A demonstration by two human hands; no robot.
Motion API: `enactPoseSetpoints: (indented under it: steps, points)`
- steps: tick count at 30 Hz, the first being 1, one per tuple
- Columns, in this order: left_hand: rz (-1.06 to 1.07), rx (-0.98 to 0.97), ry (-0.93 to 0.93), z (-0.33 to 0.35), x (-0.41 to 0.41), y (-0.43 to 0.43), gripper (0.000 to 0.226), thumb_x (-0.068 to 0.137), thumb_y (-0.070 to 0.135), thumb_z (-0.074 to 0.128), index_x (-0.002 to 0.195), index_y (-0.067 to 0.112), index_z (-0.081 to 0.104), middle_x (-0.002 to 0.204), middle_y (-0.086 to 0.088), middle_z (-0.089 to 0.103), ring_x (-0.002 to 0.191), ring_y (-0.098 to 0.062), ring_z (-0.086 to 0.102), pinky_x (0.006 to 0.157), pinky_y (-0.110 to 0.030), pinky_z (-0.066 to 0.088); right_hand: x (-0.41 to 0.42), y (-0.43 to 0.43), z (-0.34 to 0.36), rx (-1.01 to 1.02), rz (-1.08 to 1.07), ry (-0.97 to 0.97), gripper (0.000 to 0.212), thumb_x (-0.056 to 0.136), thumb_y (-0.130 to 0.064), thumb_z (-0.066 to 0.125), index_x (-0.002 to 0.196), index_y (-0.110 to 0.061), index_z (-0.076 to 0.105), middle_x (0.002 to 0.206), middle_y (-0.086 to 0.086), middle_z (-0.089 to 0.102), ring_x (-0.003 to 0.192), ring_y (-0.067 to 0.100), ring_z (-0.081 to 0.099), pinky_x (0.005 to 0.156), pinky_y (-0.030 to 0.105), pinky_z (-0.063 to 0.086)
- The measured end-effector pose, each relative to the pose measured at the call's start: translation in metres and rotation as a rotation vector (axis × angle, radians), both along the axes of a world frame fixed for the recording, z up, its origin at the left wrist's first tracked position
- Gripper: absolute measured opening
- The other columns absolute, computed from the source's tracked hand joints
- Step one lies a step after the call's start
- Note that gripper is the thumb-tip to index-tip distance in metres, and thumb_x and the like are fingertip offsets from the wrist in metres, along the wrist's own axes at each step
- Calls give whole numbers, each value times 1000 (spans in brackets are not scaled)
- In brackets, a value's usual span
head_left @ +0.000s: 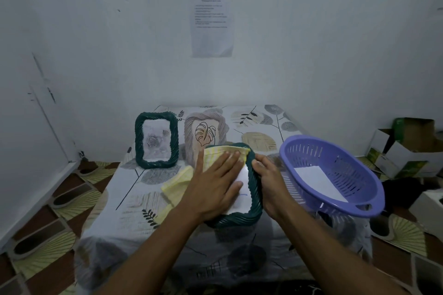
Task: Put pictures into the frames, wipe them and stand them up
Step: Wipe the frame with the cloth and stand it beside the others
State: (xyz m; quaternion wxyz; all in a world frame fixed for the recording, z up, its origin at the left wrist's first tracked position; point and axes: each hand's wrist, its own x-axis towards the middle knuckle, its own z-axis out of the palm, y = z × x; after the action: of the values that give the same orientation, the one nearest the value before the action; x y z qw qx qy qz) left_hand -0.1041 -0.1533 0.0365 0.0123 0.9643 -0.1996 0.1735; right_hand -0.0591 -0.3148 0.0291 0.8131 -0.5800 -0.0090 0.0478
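Note:
A dark green twisted-rim picture frame (254, 189) is tilted up above the table's middle. My right hand (268, 182) grips its right edge. My left hand (215, 187) lies flat on the frame's glass, pressing a pale yellow cloth (177, 182) against it; the cloth hangs off to the left. A second dark green frame (157, 140) with a rose picture stands upright at the back left. Beside it stands a beige frame (206, 134) with a leaf drawing, its lower part hidden behind the held frame.
A purple plastic basket (333, 175) holding a white sheet (318, 182) sits tilted at the table's right. The leaf-patterned tablecloth (134, 223) covers the small table. Cardboard boxes (405, 148) lie on the floor at right. A printed notice (212, 21) is on the wall.

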Motion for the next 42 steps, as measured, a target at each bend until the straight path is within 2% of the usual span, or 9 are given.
enactPoseSetpoints:
  steps: [4,7,13,19,24,31,34,39,42]
  points:
    - [-148,-32,33,-16,-14,2,57,100,52,4,152,32,14,159,18,5,147,-1,-2,114,-57,-17,8,-12,7,15,-74,18,23,101,-10,43,114,-7,62,106,18,71,93,32,69,84,46,56]
    - [-93,-10,-11,-25,-18,8,57,101,52,9,152,30,19,159,15,11,147,-3,4,115,-56,-13,10,-16,9,6,-93,8,25,101,-10,43,119,-4,59,111,21,69,98,36,65,90,52,51]
    - [63,-35,-72,3,0,1,63,99,53,9,153,22,16,160,7,12,148,-8,9,114,-52,-21,2,-3,12,-3,-73,16,23,100,-9,46,118,-2,58,107,23,70,88,32,67,82,46,55]
    - [25,-29,-71,-11,-19,-1,65,99,54,11,149,17,30,157,2,27,143,-10,29,117,-52,-10,10,-17,26,-26,-135,-26,22,99,-9,47,117,-4,60,106,19,71,87,29,67,80,44,55]
    - [64,-25,-77,13,4,1,68,96,54,5,152,17,20,161,1,16,147,-9,14,115,-41,-23,1,-8,15,-34,-92,4,22,99,-10,47,117,-4,59,108,21,70,91,33,67,85,49,54]
    - [-111,-74,35,-21,-38,-13,67,100,53,8,148,13,33,157,-3,27,144,-14,27,119,-38,-9,20,-26,35,-32,-223,-22,19,99,-11,49,95,-20,66,87,7,73,67,18,68,58,29,54]
    - [-120,-94,41,-20,-37,-11,68,98,53,3,150,17,27,159,2,20,146,-9,18,119,-37,-15,17,-22,31,-49,-192,-24,18,99,-12,48,96,-17,65,90,11,72,69,20,67,61,31,55]
    - [-175,-27,18,-8,-23,-17,60,100,50,7,152,24,22,160,12,10,147,-3,5,118,-48,-13,13,-11,29,-8,-123,17,26,101,-11,44,121,-4,58,113,19,68,98,34,65,90,49,51]
    - [-103,-46,-7,-6,-19,-8,60,99,52,5,152,28,20,159,13,11,147,-2,5,118,-51,-12,13,-12,34,43,-137,22,26,101,-10,45,121,-2,57,108,19,69,88,31,66,84,46,53]
